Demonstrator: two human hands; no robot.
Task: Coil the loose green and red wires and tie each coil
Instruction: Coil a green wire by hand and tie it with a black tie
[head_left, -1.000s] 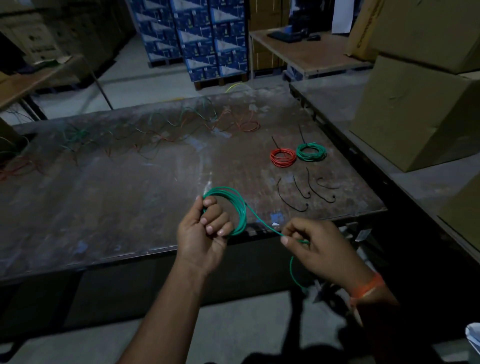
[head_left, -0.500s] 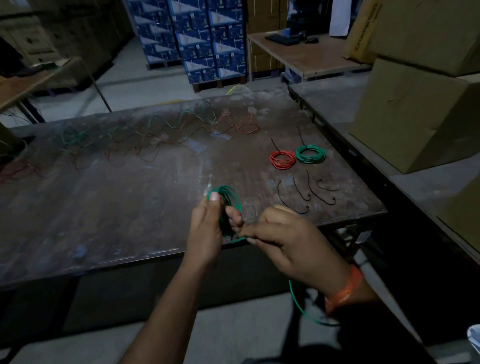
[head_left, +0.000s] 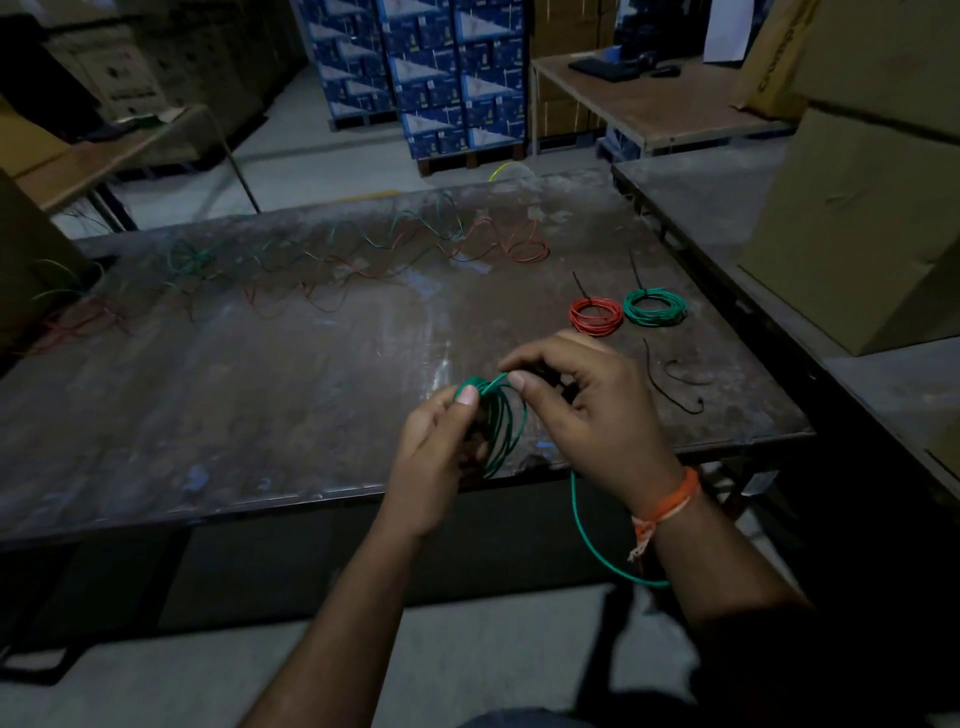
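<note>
My left hand grips a green wire coil above the near edge of the dark table, thumb pressed on the coil's top. My right hand pinches the green wire at the top of that coil. The wire's loose tail hangs in a loop below the table edge, under my right wrist. A tied red coil and a tied green coil lie side by side on the table's right. Loose green and red wires sprawl along the far side.
Black ties lie on the table just right of my right hand. Cardboard boxes stand on a second table to the right. Blue cartons are stacked on the floor behind, and a wooden desk stands at the back right.
My right hand swung from low right of the coil up over its top, laying more wire on. The hanging tail has shortened into a loop under my wrist.
</note>
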